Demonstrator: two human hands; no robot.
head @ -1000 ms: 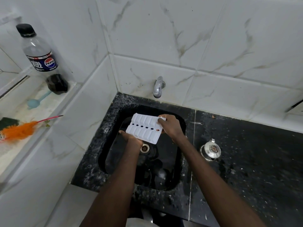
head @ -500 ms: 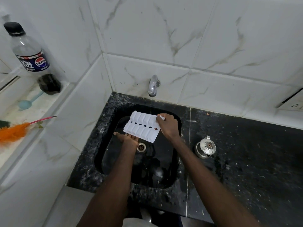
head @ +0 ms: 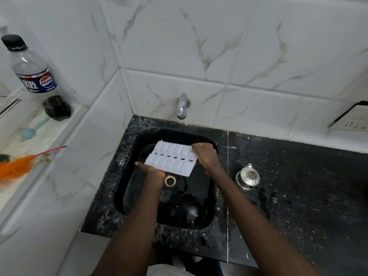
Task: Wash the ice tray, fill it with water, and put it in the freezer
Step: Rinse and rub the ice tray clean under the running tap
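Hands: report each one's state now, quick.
Left hand: under the tray, touching it; fingers hidden, cannot tell.
Right hand: fingers curled on the tray's right end, holding it.

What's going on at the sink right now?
A person is holding a white ice tray over the black sink, just in front of the tap. The right hand grips the tray's right end and the left hand holds its near-left edge. The tray looks turned underside up. No water can be seen running from the tap, so washing seems to be in progress and filling is not yet done.
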